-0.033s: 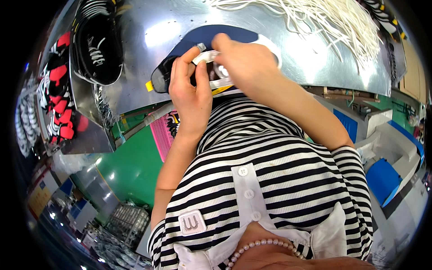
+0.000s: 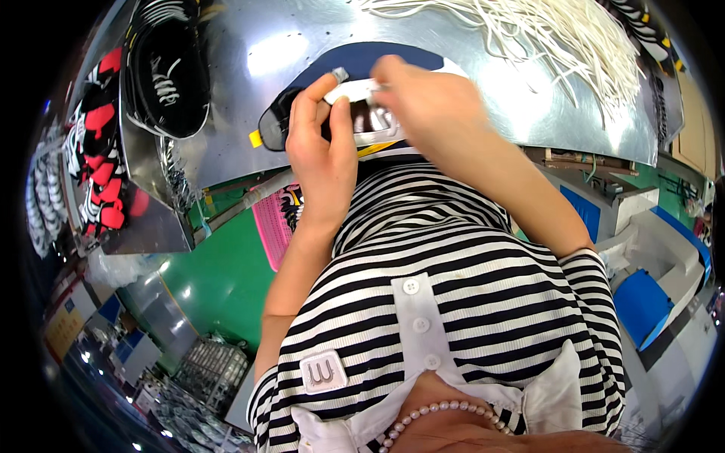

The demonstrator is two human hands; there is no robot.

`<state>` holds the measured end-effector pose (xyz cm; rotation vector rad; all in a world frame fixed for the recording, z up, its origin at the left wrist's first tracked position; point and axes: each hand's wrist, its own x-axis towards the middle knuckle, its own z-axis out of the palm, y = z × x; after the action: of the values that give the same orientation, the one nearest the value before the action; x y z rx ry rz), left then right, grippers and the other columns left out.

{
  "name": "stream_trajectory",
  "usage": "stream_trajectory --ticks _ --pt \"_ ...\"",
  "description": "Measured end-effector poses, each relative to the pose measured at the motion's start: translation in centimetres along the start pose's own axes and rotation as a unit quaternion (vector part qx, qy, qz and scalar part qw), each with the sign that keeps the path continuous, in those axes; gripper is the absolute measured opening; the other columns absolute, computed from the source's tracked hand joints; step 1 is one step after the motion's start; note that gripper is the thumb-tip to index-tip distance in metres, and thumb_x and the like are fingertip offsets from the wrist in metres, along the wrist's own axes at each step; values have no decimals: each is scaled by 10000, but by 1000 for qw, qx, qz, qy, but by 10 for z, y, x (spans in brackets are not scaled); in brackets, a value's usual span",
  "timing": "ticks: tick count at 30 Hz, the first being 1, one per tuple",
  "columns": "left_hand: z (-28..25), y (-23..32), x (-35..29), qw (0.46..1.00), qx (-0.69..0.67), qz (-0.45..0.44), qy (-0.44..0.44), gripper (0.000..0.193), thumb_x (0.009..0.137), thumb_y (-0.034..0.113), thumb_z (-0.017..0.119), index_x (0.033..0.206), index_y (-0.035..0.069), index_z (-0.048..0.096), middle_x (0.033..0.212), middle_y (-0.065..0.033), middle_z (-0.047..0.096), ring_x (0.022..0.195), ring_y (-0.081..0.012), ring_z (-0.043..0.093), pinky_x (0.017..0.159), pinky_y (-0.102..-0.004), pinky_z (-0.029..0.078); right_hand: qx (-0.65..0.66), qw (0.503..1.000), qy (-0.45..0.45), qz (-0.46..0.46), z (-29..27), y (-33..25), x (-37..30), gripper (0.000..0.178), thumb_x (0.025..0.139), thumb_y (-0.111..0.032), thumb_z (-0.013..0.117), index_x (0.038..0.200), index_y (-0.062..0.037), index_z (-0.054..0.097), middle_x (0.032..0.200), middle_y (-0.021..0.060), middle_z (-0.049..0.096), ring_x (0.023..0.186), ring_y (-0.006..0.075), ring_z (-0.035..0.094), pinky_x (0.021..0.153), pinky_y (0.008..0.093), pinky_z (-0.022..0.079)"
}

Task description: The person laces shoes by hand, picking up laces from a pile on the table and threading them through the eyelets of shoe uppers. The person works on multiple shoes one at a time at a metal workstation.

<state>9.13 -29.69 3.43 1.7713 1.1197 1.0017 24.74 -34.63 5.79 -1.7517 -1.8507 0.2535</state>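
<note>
A navy shoe upper with a dark heel end and a yellow tab lies on the metal table in front of me. My left hand pinches the white lacing strip along its opening between thumb and fingers. A small grey piece shows at the left index fingertip. White lace rows cross the dark gap between the strips. Over the white end of the upper is my right hand, fingers closed together and blurred. Whatever its fingertips hold is hidden.
White shoelaces are heaped at the far right of the metal table. A black shoe upper lies at its left end, beside red, black and white uppers. Below the edge stands a pink basket.
My right hand has moved a little to the right, uncovering more of the white lace rows. The left hand keeps its pinch, and the upper has shifted slightly.
</note>
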Motion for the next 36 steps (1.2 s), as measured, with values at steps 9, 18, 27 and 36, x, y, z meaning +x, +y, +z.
stream_trajectory --ticks 9,18,27,36 --pt "14 -7 20 1000 -10 -11 -11 357 805 20 706 1139 -17 587 922 -98 604 799 -155 590 736 -282 491 79 988 50 126 -9 28 -23 169 869 -194 682 984 -80 635 712 83 676 625 244 660 554 341 489" --pt "-27 29 19 981 -74 -101 -148 380 958 25 555 1320 -24 454 1148 -139 656 1022 -172 626 937 -290 457 210 960 96 158 -11 46 -14 265 835 -328 733 910 -86 656 629 51 619 506 184 577 484 325 418" --pt "4 27 21 956 218 142 -138 255 748 72 775 928 13 604 848 -117 607 777 -268 603 727 -364 474 72 993 71 62 -25 8 -37 178 720 -138 720 801 -101 566 678 35 611 596 265 617 503 387 457" --pt "10 26 33 967 131 202 -86 239 765 35 760 941 1 602 794 -102 573 701 -228 559 660 -329 458 237 952 24 195 -26 28 -58 146 883 -148 711 922 -9 693 662 -5 604 588 40 503 519 230 399"
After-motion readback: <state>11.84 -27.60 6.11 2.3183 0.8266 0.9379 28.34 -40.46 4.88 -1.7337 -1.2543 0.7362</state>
